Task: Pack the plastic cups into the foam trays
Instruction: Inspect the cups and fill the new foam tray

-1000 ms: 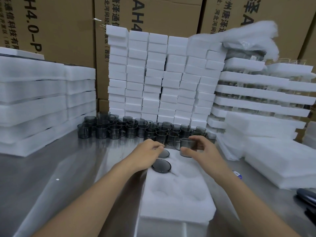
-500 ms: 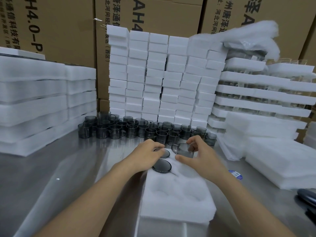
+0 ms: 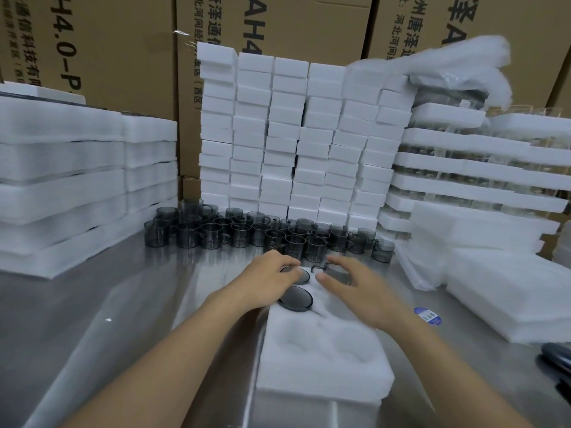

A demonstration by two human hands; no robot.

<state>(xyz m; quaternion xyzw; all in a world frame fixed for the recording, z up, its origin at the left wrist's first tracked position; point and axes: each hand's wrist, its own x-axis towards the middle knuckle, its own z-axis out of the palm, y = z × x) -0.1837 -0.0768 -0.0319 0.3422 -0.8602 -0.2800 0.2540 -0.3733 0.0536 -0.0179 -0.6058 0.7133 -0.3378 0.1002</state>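
A white foam tray [image 3: 324, 381] lies on the steel table in front of me. Two smoky grey plastic cups sit in its left pockets, the nearer cup [image 3: 295, 299] in full view and the far cup [image 3: 304, 274] partly under my left hand [image 3: 265, 284], which rests there with relaxed fingers. My right hand [image 3: 361, 291] curls over a third cup [image 3: 335, 274], which sits low in the far right pocket, mostly hidden. Two near pockets [image 3: 349, 353] hold nothing. Several loose cups [image 3: 216, 236] stand in a cluster behind the tray.
A wall of white foam blocks [image 3: 293, 134] rises behind the cups, with cardboard boxes [image 3: 108, 41] beyond. Foam stacks [image 3: 61, 180] stand left, filled trays [image 3: 479, 168] and foam sheets [image 3: 509, 288] right. A blue sticker [image 3: 428, 315] and a dark object [image 3: 556, 356] lie near right.
My right hand has brought the cup down from above the tray into the far right pocket. My left hand has stayed at the far left cup.
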